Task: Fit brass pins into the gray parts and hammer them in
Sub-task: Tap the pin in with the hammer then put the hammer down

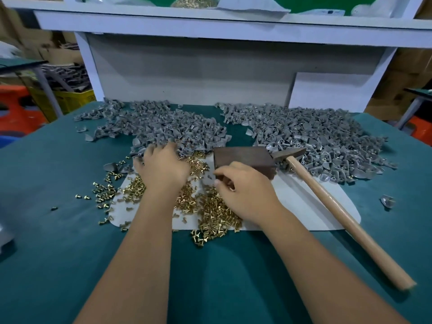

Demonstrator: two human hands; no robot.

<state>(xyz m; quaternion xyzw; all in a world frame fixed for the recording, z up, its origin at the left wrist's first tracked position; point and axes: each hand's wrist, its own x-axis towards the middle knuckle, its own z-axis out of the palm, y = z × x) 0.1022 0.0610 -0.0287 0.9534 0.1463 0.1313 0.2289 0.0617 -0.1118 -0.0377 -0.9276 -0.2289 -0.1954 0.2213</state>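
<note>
Loose brass pins lie heaped on a white sheet in front of me. A big pile of gray parts spreads behind them at the left, a second pile at the right. My left hand reaches into the near edge of the left pile, fingers curled down among the parts; what it holds is hidden. My right hand hovers over the pins beside a dark metal block, thumb and fingers pinched together, apparently on a pin. A wooden-handled hammer lies to the right, head against the block.
The teal table carries scattered pins at the left and one stray gray part at the right. A white shelf unit stands behind the piles. Boxes and crates sit beyond the table's edges.
</note>
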